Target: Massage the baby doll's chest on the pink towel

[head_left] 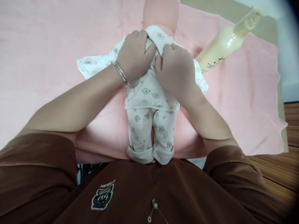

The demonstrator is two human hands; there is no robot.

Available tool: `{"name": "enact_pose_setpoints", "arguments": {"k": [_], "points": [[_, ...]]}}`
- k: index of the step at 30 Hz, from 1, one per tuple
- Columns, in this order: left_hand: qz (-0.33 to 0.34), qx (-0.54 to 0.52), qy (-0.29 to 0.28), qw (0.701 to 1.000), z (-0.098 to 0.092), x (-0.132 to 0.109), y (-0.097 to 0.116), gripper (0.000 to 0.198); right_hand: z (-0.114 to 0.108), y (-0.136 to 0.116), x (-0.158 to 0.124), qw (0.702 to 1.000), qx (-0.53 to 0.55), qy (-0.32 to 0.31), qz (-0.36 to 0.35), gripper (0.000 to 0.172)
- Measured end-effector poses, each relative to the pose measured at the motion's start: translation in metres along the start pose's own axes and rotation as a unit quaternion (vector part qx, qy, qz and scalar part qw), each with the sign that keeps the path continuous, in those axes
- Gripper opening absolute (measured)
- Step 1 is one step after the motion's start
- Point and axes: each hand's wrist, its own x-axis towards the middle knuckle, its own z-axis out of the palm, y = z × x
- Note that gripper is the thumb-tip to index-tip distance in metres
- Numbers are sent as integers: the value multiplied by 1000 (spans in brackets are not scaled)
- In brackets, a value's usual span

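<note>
A baby doll (161,14) lies on a pink cloth, its head away from me and its feet toward me. It wears a white shirt (149,93) with small animal prints and matching trousers (141,127) with rolled cuffs. My left hand (136,54), with a silver bangle at the wrist, is closed on the shirt near the neckline. Beside it, my right hand (176,70) has its fingers curled round the shirt's overlapping front edge. Both thumbs point inward. The fingertips are partly hidden by the hands and the fabric.
The pink cloth (46,40) covers the table, its wavy edge at the right. A pale yellow pump bottle (224,43) stands right of the doll, close to its sleeve. Wooden flooring (275,168) shows at the lower right.
</note>
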Motion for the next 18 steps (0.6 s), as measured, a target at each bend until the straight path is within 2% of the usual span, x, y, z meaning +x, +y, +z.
{"name": "enact_pose_setpoints", "arguments": {"k": [3, 6, 10, 13, 16, 18], "points": [[-26, 34, -1, 999, 3, -3, 2, 19, 3, 4, 4, 1000, -1, 19, -3, 30], [-24, 76, -17, 997, -3, -9, 12, 22, 5, 13, 12, 1000, -9, 27, -14, 24], [45, 133, 5, 990, -13, -22, 27, 26, 11, 32, 30, 1000, 6, 23, -13, 39], [88, 106, 27, 990, -14, -27, 32, 30, 16, 42, 39, 1000, 13, 10, 6, 48], [69, 80, 17, 994, -12, -21, 27, 22, 12, 37, 35, 1000, 4, 2, 12, 50], [41, 52, 6, 998, -11, -14, 20, 15, 6, 25, 26, 999, -30, -2, -11, 47]]}}
